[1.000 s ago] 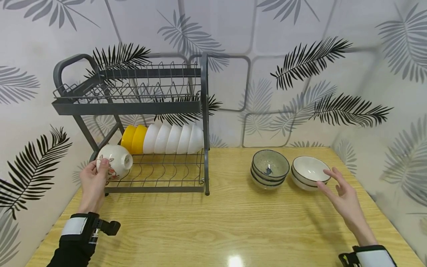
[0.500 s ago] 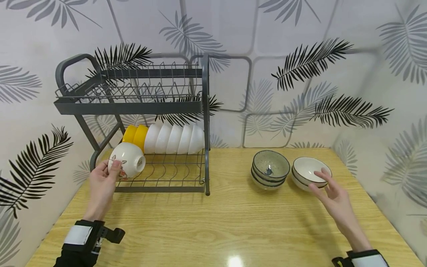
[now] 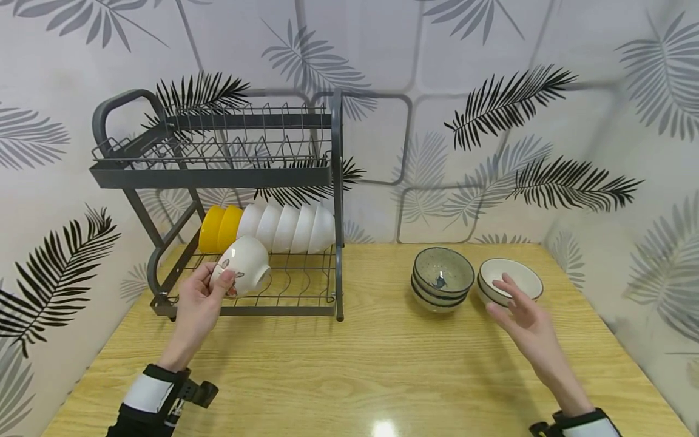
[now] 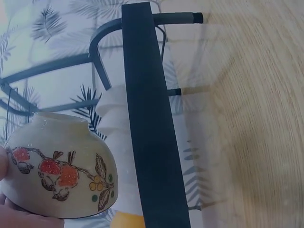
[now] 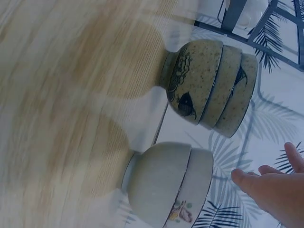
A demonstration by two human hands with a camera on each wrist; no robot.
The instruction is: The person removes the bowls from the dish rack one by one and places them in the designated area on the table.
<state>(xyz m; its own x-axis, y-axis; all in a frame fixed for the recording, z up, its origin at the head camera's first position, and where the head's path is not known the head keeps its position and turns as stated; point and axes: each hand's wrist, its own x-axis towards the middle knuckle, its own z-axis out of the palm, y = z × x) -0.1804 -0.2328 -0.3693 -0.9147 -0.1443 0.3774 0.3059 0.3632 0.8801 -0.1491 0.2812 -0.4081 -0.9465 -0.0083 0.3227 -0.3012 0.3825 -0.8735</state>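
Note:
My left hand (image 3: 202, 294) grips a white bowl (image 3: 244, 266) by its rim, thumb on the outside, in front of the rack's lower tier. The bowl lies on its side with its foot toward the right; red fruit and brown leaves decorate it (image 4: 61, 171) in the left wrist view. My right hand (image 3: 526, 334) hovers with fingers spread and holds nothing, just in front of a stack of cream bowls (image 3: 513, 276). Beside that stands a stack of speckled grey-green bowls (image 3: 443, 271), marked with dark blue figures in the right wrist view.
A dark grey two-tier dish rack (image 3: 218, 178) stands at the left. On its lower tier, yellow bowls (image 3: 212, 229) and several white bowls (image 3: 284, 227) sit on edge in a row. The wooden table (image 3: 349, 370) runs back to a leaf-patterned wall (image 3: 377, 54).
My left hand has carried the white bowl to the right, from the rack's left end toward its middle. My right hand has drifted slightly left, in front of the cream bowls.

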